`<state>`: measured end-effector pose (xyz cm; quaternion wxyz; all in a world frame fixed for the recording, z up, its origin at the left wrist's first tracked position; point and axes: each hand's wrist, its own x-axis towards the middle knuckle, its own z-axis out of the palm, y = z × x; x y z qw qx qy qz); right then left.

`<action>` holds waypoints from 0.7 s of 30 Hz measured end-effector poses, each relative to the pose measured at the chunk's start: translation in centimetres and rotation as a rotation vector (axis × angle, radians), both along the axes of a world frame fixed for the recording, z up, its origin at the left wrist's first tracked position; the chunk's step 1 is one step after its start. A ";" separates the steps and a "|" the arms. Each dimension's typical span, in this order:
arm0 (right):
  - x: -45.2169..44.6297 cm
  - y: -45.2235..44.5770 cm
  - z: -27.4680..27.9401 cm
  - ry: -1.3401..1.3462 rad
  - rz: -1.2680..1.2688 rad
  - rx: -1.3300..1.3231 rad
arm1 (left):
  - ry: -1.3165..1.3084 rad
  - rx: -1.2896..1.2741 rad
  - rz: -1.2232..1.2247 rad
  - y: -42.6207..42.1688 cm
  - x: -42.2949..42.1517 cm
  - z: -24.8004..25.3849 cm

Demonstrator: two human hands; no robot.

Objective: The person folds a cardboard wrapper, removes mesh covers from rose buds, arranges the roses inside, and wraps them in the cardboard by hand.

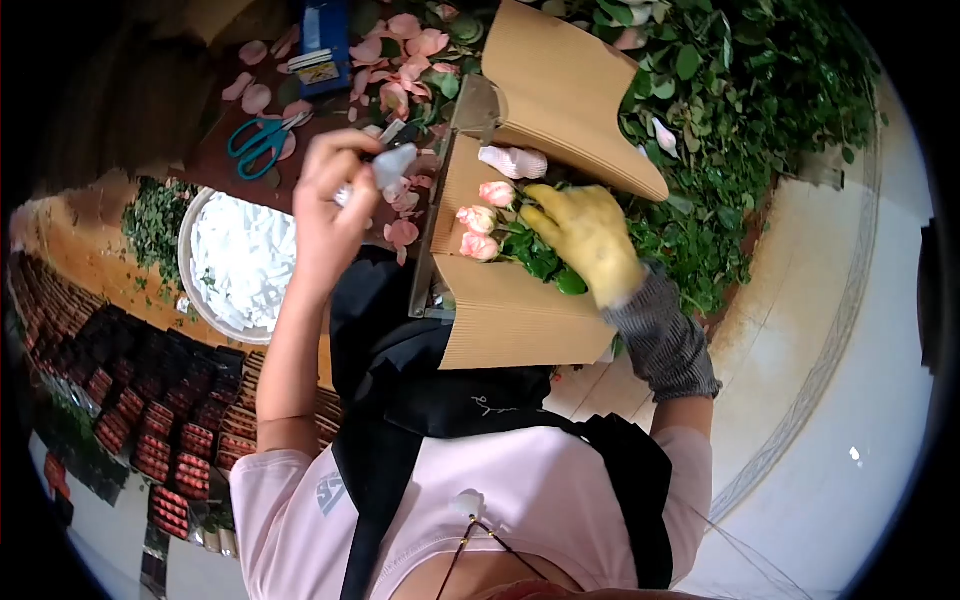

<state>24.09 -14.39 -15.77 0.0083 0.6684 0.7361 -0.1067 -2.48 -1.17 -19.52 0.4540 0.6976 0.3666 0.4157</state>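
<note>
My bare left hand [338, 195] is raised over the left side of the work table, its fingers closed on a small white sleeve [396, 162]. The sleeve is blurred, so its exact shape is unclear. My right hand [588, 238], in a yellow glove, rests over the leafy stems of the pink roses [480, 220], with its fingers curled round a stem. Those roses lie on a sheet of corrugated cardboard [530, 315], heads pointing left. Just above them is another rose in a white net sleeve [513, 162]. The glove hides part of the stems.
A folded cardboard flap [565, 90] stands behind the roses. Teal-handled scissors [262, 145], a blue box [323, 50] and loose petals [405, 75] lie at the upper left. A round basin [188, 255] holds white sleeves. Leafy stems [750, 110] are heaped at the upper right.
</note>
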 end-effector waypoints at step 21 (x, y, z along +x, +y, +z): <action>-1.0 1.7 -2.7 -0.160 -0.127 0.185 | 0.107 -0.066 -0.064 -1.9 6.1 -1.4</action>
